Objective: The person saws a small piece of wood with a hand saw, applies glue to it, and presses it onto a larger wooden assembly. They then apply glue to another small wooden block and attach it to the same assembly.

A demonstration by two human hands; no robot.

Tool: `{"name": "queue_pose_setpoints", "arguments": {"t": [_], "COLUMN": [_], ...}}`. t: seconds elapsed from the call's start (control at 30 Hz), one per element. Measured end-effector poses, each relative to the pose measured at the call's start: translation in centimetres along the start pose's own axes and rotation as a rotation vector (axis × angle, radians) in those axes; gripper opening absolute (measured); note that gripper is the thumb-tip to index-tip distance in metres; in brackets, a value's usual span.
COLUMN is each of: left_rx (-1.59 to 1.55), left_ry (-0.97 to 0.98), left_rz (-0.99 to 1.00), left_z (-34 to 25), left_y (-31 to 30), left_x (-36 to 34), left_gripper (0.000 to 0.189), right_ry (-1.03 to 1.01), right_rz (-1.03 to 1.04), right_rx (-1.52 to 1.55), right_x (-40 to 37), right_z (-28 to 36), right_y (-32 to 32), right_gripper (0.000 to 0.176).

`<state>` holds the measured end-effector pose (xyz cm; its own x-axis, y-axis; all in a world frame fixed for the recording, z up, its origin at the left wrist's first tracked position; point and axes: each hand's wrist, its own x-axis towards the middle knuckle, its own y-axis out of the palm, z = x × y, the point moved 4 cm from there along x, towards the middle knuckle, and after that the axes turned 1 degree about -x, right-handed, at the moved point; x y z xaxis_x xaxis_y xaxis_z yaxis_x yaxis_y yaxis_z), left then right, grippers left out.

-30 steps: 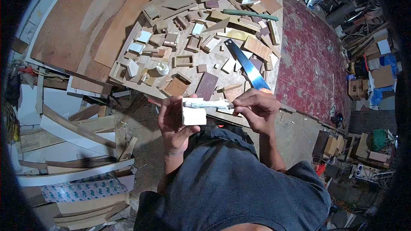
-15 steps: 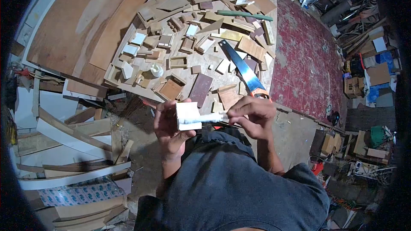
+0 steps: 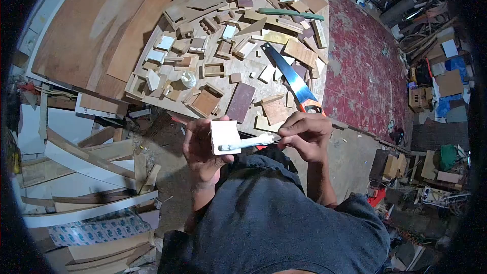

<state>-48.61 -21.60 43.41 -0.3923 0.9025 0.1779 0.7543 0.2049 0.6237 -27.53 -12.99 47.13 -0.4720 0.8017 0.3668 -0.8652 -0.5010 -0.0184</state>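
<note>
A small white square block [image 3: 224, 133] is gripped at its left and lower edges by my left hand [image 3: 200, 147], its pale face turned up. My right hand [image 3: 306, 131] pinches the end of a whitish stick-like tool [image 3: 256, 141], smeared with what looks like white glue. The tool's other end lies across the lower part of the block's face. Beyond the hands, on the worktable, stands a small open pot of white stuff [image 3: 188, 79].
The wooden worktable [image 3: 175, 102] holds many small wood pieces and box-like parts. A handsaw [image 3: 291, 77] with an orange handle lies at its right side, beside a green strip [image 3: 290, 13]. Offcuts [image 3: 91, 157] pile up at the left. Tools and boxes [image 3: 419, 101] stand far right.
The tool has shifted down across the block, and its far end now touches nearer the lower edge. My right hand has moved slightly right.
</note>
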Motion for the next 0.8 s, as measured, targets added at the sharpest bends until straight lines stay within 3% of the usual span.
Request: {"name": "queue_pose_setpoints", "arguments": {"t": [0.17, 0.23, 0.37, 0.53, 0.63, 0.8], "left_rx": [-0.031, -0.046, -0.060, -0.072, -0.041, -0.004], "left_ry": [-0.050, -0.051, -0.067, -0.086, -0.062, -0.066], "left_rz": [0.040, 0.038, 0.030, 0.032, 0.027, -0.008], "left_z": [-0.5, -0.6, -0.8, -0.6, -0.7, -0.9], "left_y": [-0.7, -1.1, -1.3, -1.6, -1.7, -1.0], "left_x": [0.0, 0.2, 0.2, 0.0, -0.1, -0.3], "left_gripper": [0.075, 0.076, 0.078, 0.078, 0.077, 0.077], "right_ry": [0.046, -0.022, -0.034, -0.014, -0.178, -0.210], "right_rz": [-0.243, -0.123, -0.051, -0.259, -0.102, -0.070], "right_rx": [0.101, -0.090, -0.012, -0.059, -0.202, -0.187], "right_x": [-0.6, -0.6, -1.3, -2.0, -1.4, -2.1], "right_z": [-0.7, -0.3, 0.3, -0.6, 0.2, 1.2], "right_y": [0.6, 0.7, 1.2, 1.0, 1.4, 1.0], "right_gripper": [0.015, 0.016, 0.016, 0.019, 0.015, 0.018]}}
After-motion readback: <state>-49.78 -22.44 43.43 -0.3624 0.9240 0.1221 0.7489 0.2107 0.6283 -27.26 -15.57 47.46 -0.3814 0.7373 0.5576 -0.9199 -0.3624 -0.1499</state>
